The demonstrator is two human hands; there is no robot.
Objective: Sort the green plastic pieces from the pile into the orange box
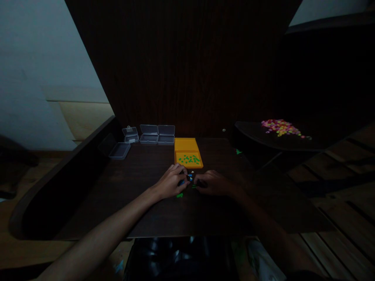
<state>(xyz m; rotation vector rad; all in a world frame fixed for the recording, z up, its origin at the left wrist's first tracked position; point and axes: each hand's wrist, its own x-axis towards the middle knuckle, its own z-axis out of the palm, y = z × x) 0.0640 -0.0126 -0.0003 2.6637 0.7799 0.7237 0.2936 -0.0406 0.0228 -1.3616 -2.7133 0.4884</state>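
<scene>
In the head view, two bare hands are seen brought close together over a dark desk. The left hand is curled, and a blue piece is seen between its thumb and fingers; whether it is gripped cannot be told. Small blue-and-white pieces are seen between the hands, just beside the left fingertips. The fingers of the right hand are bent toward them, near a thin green piece; whether anything is grasped there cannot be told. A green clump is seen just below the left hand. Beyond the hands, green bits are scattered in an opened yellow box. To its left, clear boxes are stood open. At the right, colourful beads are heaped on a dark shelf.
</scene>
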